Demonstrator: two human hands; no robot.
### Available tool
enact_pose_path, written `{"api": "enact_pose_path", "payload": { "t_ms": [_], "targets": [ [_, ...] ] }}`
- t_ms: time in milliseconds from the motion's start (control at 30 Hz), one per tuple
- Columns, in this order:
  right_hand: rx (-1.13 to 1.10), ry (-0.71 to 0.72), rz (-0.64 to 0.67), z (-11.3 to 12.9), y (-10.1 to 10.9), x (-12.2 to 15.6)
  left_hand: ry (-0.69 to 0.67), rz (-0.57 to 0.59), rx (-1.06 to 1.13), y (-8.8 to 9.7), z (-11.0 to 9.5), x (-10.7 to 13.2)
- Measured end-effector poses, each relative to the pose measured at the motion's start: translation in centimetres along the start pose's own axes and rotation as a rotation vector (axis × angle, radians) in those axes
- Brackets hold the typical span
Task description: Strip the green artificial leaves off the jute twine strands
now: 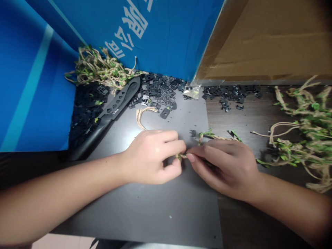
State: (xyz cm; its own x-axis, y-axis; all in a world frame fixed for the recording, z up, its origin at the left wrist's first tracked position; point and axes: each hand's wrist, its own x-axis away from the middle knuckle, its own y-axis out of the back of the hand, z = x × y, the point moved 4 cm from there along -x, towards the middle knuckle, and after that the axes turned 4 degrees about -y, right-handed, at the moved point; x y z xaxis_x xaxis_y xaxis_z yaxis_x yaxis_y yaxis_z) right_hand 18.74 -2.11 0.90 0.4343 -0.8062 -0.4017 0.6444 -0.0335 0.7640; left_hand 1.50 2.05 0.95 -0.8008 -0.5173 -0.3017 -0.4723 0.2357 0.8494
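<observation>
My left hand (153, 157) and my right hand (223, 167) meet at the middle of a grey mat (155, 207). Their fingertips pinch a strand of jute twine (181, 156) from either side, and the pinched part is mostly hidden by my fingers. The strand, dotted with small green artificial leaves, runs out past my right hand (218, 137). A looped end of plain twine (141, 117) lies on the mat just beyond my left hand.
A black perforated knife (119, 107) lies at the mat's far left. Several black plastic pieces (158, 88) are heaped along the back. Leafy twine bunches lie back left (101, 69) and right (306, 131) on dark wood. A blue banner (129, 34) and cardboard (259, 41) stand behind.
</observation>
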Motion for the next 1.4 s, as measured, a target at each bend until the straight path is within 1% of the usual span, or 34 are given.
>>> {"api": "enact_pose_path", "payload": {
  "t_ms": [267,433,500,633,800,1000,1400],
  "targets": [
    [0.053,-0.019,-0.024,-0.1,0.1,0.1,0.053,-0.037,0.051,0.5,0.1,-0.1],
    [0.105,0.010,-0.099,-0.3,0.2,0.2,0.109,-0.056,0.127,1.0,0.3,-0.2],
    [0.120,0.024,-0.105,-0.3,0.2,0.3,0.117,-0.072,0.140,1.1,0.4,-0.2],
    [0.116,0.035,-0.091,-0.3,0.1,0.4,0.112,-0.097,0.172,1.0,0.6,-0.1],
    [0.133,0.003,-0.107,-0.4,0.2,0.2,0.130,-0.120,0.200,1.1,0.8,0.0],
    [0.142,-0.046,-0.096,-0.6,0.2,0.3,0.135,-0.147,0.172,1.3,0.8,-0.1],
    [0.123,-0.050,-0.061,-0.7,0.0,0.1,0.147,-0.186,0.151,1.3,1.0,-0.2]
  ]
}}
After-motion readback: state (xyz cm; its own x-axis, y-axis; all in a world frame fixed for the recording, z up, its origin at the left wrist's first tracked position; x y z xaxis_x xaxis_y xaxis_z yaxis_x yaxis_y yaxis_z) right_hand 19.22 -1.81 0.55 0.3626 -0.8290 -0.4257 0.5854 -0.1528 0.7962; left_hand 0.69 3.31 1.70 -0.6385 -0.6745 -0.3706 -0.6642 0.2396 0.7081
